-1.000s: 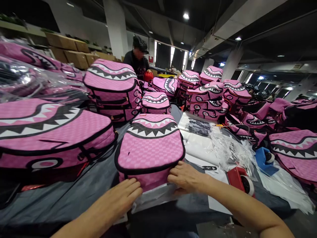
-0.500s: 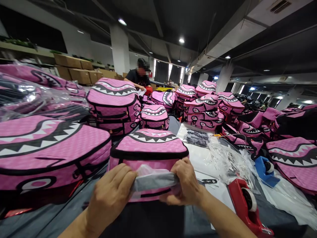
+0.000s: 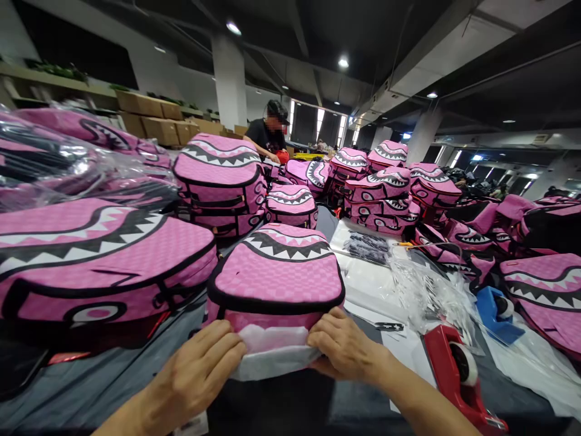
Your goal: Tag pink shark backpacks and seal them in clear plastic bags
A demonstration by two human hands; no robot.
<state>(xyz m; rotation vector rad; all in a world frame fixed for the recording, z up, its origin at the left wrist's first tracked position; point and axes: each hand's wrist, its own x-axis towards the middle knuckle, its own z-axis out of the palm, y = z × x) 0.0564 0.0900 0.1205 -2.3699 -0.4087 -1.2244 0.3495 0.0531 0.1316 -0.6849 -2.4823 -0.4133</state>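
- Desk (image 3: 102, 375), covered in dark grey: the pink backpack (image 3: 276, 284) lies teeth-print up near its front edge — stacked bags (image 3: 220, 175) beyond.
- Left hand (image 3: 202, 366) and right hand (image 3: 342, 342) each pinch white plastic film (image 3: 275, 358) at the backpack's near end.
- Right side: 1 red tape dispenser (image 3: 442, 357), 1 blue tape dispenser (image 3: 491, 316).
- Behind: cartons (image 3: 160, 130), pale column (image 3: 229, 82), co-worker (image 3: 265, 136) — under a dark ceiling (image 3: 281, 33).

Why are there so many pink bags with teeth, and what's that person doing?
The person's left hand and right hand hold whitish plastic at the near end of a pink bag, which lies toothy side up on a dark-covered table. More pink bags are piled around. Farther back, a co-worker has a hand by something red.
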